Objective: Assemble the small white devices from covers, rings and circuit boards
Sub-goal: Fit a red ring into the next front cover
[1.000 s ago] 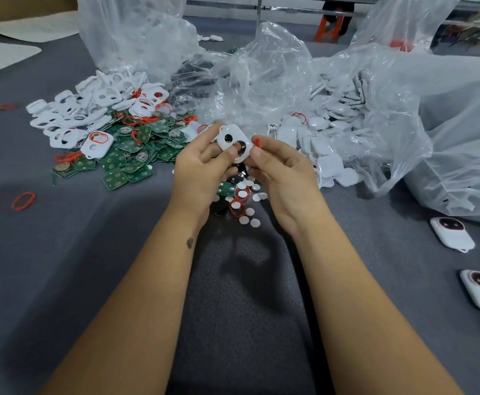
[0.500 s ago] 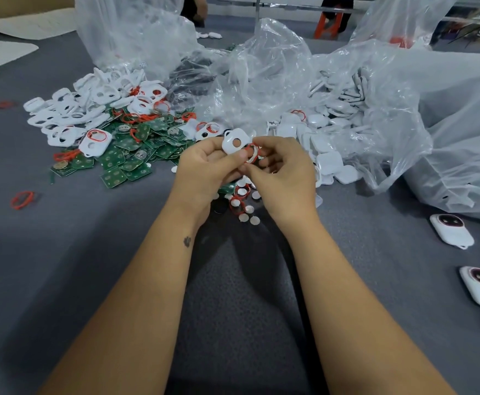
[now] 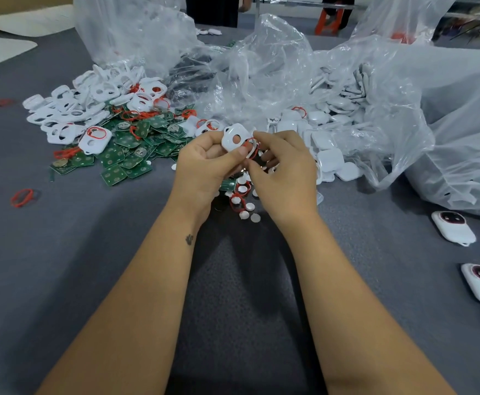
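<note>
My left hand (image 3: pixel 204 163) grips a white cover (image 3: pixel 234 139) with a round hole, thumb pressed on its lower edge. My right hand (image 3: pixel 284 172) pinches a red ring (image 3: pixel 253 148) against the cover's right side. Both hands hover above small white round discs (image 3: pixel 247 206) and loose red rings on the grey table (image 3: pixel 90 266). A heap of green circuit boards (image 3: pixel 130 155) lies to the left, with a pile of white covers (image 3: pixel 84 109) behind it.
Clear plastic bags (image 3: pixel 261 75) with white back shells (image 3: pixel 332 149) spread across the back and right. Two assembled devices (image 3: pixel 454 228) lie at the right edge. A stray red ring (image 3: pixel 22 197) rests at the left. A person stands behind the table.
The cover has tilted and my right hand has brought the red ring onto its right side; both hands shifted slightly lower and closer together.
</note>
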The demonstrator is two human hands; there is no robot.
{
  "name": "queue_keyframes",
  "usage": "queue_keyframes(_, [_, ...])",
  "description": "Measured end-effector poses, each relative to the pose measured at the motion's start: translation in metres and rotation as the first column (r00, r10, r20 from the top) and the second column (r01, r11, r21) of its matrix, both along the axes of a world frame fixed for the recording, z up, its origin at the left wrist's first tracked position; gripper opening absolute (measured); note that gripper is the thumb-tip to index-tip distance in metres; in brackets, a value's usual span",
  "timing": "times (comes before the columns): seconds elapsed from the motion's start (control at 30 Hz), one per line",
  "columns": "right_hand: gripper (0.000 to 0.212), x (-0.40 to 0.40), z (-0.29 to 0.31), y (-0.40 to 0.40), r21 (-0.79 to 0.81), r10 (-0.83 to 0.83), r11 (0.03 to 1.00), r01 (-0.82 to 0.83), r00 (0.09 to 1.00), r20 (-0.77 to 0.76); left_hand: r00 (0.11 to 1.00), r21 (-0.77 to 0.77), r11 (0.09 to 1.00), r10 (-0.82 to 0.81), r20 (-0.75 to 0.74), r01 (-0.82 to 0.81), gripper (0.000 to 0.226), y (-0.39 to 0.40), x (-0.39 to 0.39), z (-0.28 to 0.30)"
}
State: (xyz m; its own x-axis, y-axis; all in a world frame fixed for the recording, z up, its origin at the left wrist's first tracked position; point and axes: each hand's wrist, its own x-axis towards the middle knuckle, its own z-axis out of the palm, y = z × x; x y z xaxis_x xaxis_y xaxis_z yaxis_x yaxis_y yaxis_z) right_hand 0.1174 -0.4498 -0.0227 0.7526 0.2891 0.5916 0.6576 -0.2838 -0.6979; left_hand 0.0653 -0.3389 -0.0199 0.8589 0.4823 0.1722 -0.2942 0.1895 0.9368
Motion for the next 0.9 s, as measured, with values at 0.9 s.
queue_keyframes(0.9, [0.029,-0.0004,0.0014,-0.0015,0.087,0.032,0.996,-0.026,0.998,-0.061,0.997,-0.022,0.998,-0.064,-0.031,0.063,0.033,-0.0008,-0.0011,0.0027])
